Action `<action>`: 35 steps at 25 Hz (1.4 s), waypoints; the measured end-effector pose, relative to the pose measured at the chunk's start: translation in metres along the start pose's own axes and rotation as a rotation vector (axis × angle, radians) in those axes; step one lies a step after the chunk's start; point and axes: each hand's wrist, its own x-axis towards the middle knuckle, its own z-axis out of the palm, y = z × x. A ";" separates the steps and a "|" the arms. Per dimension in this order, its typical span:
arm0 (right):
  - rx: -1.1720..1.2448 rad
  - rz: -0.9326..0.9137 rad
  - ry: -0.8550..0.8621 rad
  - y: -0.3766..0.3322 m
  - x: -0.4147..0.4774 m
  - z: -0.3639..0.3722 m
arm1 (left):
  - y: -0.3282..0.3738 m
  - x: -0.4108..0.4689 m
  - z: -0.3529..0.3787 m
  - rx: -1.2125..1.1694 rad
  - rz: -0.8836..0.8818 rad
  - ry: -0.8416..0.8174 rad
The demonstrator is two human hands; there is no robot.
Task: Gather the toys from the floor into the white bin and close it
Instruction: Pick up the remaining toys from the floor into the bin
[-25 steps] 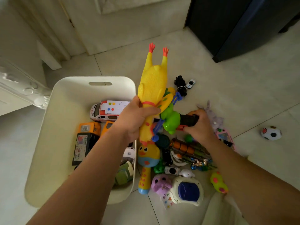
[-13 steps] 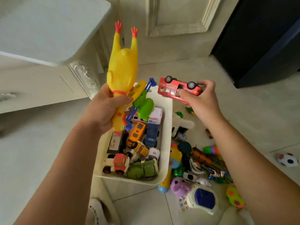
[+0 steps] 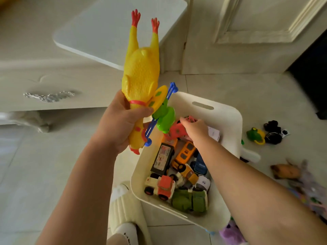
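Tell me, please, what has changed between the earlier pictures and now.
The right hand took a red car from the floor pile, lifted it and has brought it down into the bin, grip still on it. The left hand keeps hold of the chicken and green toy, raised beside the bin.

Your left hand [image 3: 122, 124] is up, forearm raised, fingers and thumb wrapped round the rubber chicken [image 3: 141, 68]. Your right arm stretches forward and down, right hand [image 3: 194, 129] curled over the red toy car [image 3: 177, 130].
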 end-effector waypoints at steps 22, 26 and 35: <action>-0.034 -0.135 0.080 0.020 0.011 0.000 | -0.027 0.008 0.028 0.031 -0.081 -0.080; 0.015 -0.115 0.064 0.011 -0.008 -0.021 | -0.039 0.009 0.040 0.017 -0.127 -0.085; 0.298 0.181 -0.449 0.057 -0.056 -0.062 | -0.103 0.000 0.064 0.073 -0.390 -0.134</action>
